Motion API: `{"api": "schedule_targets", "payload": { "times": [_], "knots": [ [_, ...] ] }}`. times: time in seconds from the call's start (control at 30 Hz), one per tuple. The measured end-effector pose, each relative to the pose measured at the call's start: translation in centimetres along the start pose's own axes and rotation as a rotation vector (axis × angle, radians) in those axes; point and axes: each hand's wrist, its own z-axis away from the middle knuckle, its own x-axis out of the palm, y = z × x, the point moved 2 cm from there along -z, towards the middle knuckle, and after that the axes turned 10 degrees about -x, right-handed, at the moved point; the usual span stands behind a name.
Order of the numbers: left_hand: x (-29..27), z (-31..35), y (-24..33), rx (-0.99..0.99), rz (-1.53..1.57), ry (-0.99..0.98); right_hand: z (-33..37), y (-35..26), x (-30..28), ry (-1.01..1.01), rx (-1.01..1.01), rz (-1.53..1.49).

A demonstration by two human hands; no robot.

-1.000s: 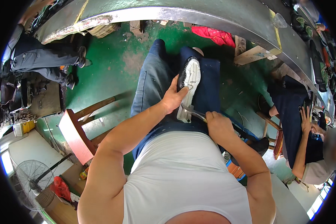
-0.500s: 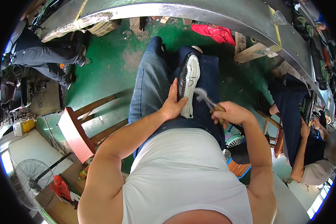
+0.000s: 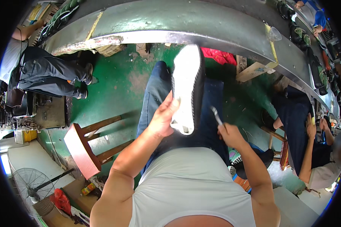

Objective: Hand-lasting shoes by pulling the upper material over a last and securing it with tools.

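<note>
A black shoe (image 3: pixel 186 81) is raised in front of me, its whitish bottom facing up and its toe pointing away. Dark stitching or a toothed edge runs along the right side of that bottom. My left hand (image 3: pixel 163 118) is closed around the heel end, the thumb lying on the pale surface. Lower and to the right, my right hand (image 3: pixel 231 135) grips a slim metal hand tool (image 3: pixel 216 115). Its pale shank points up and left, apart from the shoe. Its handle is mostly hidden in my fist, and its exact kind is unclear.
A long metal workbench (image 3: pixel 223 41) curves across the far side. A wooden stool (image 3: pixel 81 151) stands left, with a wire-cage fan (image 3: pixel 31 185) beyond it. At right sits a co-worker (image 3: pixel 314 151); another person (image 3: pixel 53 70) stands far left. Red cloth (image 3: pixel 220 56) lies beneath the bench.
The shoe has been lifted nearer to me and turned, so its whole white bottom now shows. My right hand with the tool has moved down and away from it. My view has tipped upward slightly.
</note>
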Motion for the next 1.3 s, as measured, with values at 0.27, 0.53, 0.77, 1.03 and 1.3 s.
{"api": "schedule_targets", "payload": {
  "times": [0.27,0.53,0.77,1.03,1.3],
  "knots": [
    [4.2,-10.0,7.1,-0.123,0.039,-0.118,-0.1,-8.0,-2.6,0.322,-0.555,0.491],
    [6.1,-10.1,6.5,-0.045,0.19,-0.174,-6.8,-18.4,-7.3,0.603,-0.912,0.275],
    [5.8,-11.4,6.3,0.01,0.207,-0.131,-9.7,-18.9,-7.1,0.875,-1.336,0.482],
    [7.7,-10.6,5.6,0.049,0.193,-0.081,-11.9,-16.3,-6.6,0.707,-0.995,0.178],
    [10.6,-11.4,11.5,1.226,-1.356,0.114,-11.8,-18.5,-10.1,0.373,-0.986,-0.064]
  ]
}}
